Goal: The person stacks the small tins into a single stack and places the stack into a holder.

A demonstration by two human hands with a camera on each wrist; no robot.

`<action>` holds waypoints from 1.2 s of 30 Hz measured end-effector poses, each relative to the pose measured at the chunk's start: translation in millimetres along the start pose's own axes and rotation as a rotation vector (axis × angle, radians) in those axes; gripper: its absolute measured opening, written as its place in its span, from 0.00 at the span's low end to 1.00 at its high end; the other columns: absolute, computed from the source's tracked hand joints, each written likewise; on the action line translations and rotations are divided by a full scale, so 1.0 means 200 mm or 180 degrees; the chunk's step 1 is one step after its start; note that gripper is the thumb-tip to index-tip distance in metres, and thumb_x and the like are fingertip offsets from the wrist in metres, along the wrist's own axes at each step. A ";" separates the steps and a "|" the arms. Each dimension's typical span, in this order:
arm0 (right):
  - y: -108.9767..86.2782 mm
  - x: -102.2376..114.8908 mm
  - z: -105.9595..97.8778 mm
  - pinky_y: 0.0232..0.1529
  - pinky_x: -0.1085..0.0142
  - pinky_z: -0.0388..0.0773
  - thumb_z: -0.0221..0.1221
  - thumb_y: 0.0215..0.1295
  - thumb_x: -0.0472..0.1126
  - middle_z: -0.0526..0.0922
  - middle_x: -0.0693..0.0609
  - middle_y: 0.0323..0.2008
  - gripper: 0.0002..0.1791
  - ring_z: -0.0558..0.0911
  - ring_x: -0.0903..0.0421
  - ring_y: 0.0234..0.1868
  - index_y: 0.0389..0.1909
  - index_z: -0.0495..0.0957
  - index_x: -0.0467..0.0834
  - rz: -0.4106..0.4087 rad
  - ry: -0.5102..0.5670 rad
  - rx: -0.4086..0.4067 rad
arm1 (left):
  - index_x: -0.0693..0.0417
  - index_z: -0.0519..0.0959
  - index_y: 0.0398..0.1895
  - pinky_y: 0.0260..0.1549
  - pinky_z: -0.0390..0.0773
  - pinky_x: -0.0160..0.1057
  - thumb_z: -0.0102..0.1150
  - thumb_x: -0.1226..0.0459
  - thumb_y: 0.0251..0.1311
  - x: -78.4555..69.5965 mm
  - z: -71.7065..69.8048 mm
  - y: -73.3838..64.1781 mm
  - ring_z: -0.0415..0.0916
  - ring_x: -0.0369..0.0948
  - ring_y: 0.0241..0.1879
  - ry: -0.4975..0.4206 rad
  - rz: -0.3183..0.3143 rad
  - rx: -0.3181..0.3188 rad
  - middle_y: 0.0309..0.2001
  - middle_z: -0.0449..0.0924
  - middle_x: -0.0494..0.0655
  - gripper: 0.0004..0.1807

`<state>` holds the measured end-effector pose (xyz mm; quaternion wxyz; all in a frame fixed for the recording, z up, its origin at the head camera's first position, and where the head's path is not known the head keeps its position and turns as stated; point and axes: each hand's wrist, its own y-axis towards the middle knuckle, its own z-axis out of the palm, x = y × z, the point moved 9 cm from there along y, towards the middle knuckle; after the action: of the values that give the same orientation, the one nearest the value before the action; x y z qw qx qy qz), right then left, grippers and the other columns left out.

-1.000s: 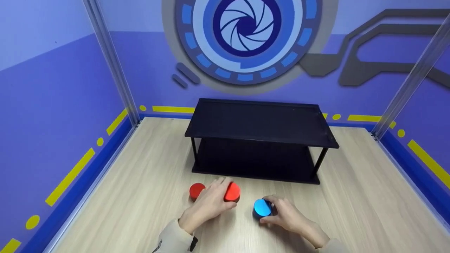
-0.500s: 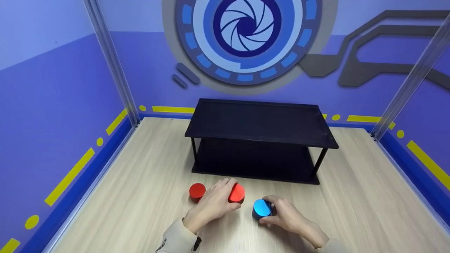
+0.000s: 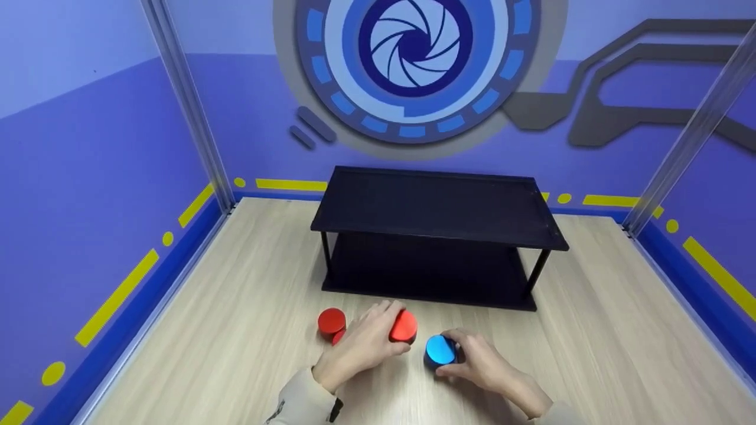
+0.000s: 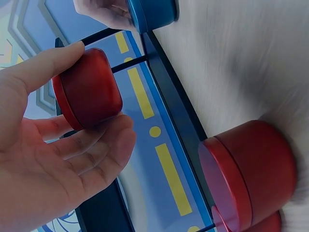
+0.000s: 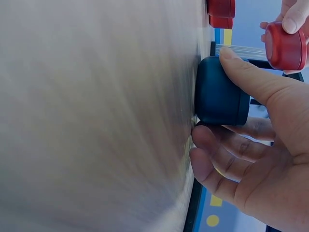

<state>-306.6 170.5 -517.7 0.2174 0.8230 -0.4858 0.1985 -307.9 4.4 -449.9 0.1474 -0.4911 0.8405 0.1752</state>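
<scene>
My left hand (image 3: 360, 345) pinches a small round red tin (image 3: 404, 326) between thumb and fingers. In the right wrist view this red tin (image 5: 286, 46) hangs clear of the tabletop. With thumb and fingers on either side, my right hand (image 3: 487, 363) grips a blue tin (image 3: 440, 350) whose base is at the tabletop. Left of my left hand stands a second red tin (image 3: 332, 322). A third red tin (image 3: 338, 337) sits close against it, mostly hidden by my hand. The left wrist view shows a lid seam on the standing red tin (image 4: 251, 171).
Behind the hands stands a black two-tier shelf (image 3: 437, 206), its lower tier (image 3: 425, 271) close to the tabletop. The wooden tabletop (image 3: 207, 330) extends around it. Blue printed panels (image 3: 106, 195) with metal corner posts (image 3: 189, 100) enclose the back and sides.
My left hand has moved right with the red tin, nearer to the blue one, uncovering part of the third red tin. My right hand and the blue tin have stayed in place.
</scene>
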 end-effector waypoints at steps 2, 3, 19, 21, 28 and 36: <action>0.00 0.00 0.00 0.44 0.62 0.80 0.73 0.47 0.52 0.82 0.46 0.47 0.33 0.82 0.52 0.46 0.51 0.77 0.37 0.0029 0.0021 0.0036 | 0.49 0.71 0.60 0.46 0.77 0.44 0.70 0.53 0.50 0.00 0.00 0.00 0.75 0.42 0.49 -0.0002 0.0028 -0.0015 0.53 0.77 0.46 0.33; 0.00 0.00 0.01 0.44 0.62 0.80 0.73 0.47 0.52 0.82 0.46 0.48 0.33 0.82 0.52 0.46 0.51 0.77 0.38 0.0044 0.0032 0.0053 | 0.49 0.71 0.60 0.45 0.77 0.43 0.70 0.53 0.50 -0.01 0.00 0.00 0.75 0.42 0.49 -0.0008 0.0035 -0.0020 0.52 0.77 0.46 0.33; 0.00 0.00 0.01 0.47 0.59 0.80 0.73 0.47 0.50 0.82 0.46 0.47 0.33 0.82 0.51 0.47 0.51 0.76 0.37 0.0063 0.0041 0.0051 | 0.50 0.69 0.62 0.49 0.76 0.46 0.69 0.53 0.52 -0.01 0.02 0.01 0.75 0.43 0.51 -0.0099 -0.0056 0.0057 0.56 0.76 0.48 0.34; 0.00 0.00 0.01 0.47 0.59 0.81 0.73 0.47 0.50 0.82 0.46 0.47 0.33 0.82 0.51 0.47 0.51 0.76 0.37 0.0063 0.0059 0.0055 | 0.50 0.69 0.63 0.49 0.76 0.45 0.69 0.53 0.52 -0.01 0.02 0.01 0.75 0.43 0.52 -0.0097 -0.0050 0.0058 0.56 0.76 0.48 0.34; 0.00 0.00 0.01 0.46 0.58 0.81 0.72 0.48 0.50 0.82 0.45 0.48 0.33 0.83 0.50 0.47 0.52 0.76 0.36 0.0052 0.0078 0.0069 | 0.50 0.69 0.63 0.50 0.76 0.46 0.69 0.53 0.52 -0.01 0.03 0.01 0.74 0.43 0.52 -0.0088 -0.0036 0.0052 0.56 0.76 0.48 0.34; 0.00 -0.01 0.01 0.46 0.59 0.80 0.72 0.48 0.52 0.82 0.46 0.47 0.33 0.82 0.51 0.47 0.51 0.76 0.37 0.0050 0.0085 0.0041 | 0.49 0.69 0.62 0.50 0.75 0.47 0.69 0.52 0.52 -0.01 0.03 0.01 0.74 0.43 0.53 -0.0025 -0.0056 0.0096 0.55 0.76 0.47 0.34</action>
<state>-307.0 169.8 -520.2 0.2170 0.8178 -0.4880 0.2143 -307.8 8.9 -455.3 0.1597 -0.4955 0.8381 0.1631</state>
